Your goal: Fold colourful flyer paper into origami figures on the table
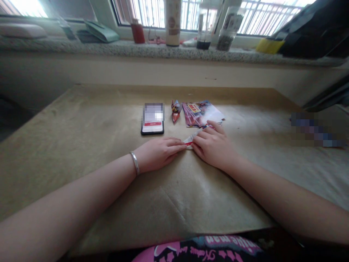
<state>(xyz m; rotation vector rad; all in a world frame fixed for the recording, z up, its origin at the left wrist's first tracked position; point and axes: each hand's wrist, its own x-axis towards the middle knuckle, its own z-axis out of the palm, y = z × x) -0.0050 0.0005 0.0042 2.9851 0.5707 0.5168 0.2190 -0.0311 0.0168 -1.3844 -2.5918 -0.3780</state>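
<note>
My left hand [159, 151] lies on the table with its fingers pressed together on the near end of a small folded strip of printed paper [191, 140]. My right hand [214, 145] presses on the same paper from the right, fingers curled over it. Only a white and red edge of the paper shows between the two hands. A silver bangle [135, 162] sits on my left wrist. Just beyond the hands lie a stack of colourful leaflets [200, 112] and a small folded paper shape [176, 110].
A black phone [152, 120] with its screen lit lies left of the folded shape. The table [81, 138] is covered in brown paper. The windowsill behind holds a red cup [137, 32], bottles and jars [173, 22], and a yellow cloth [269, 45].
</note>
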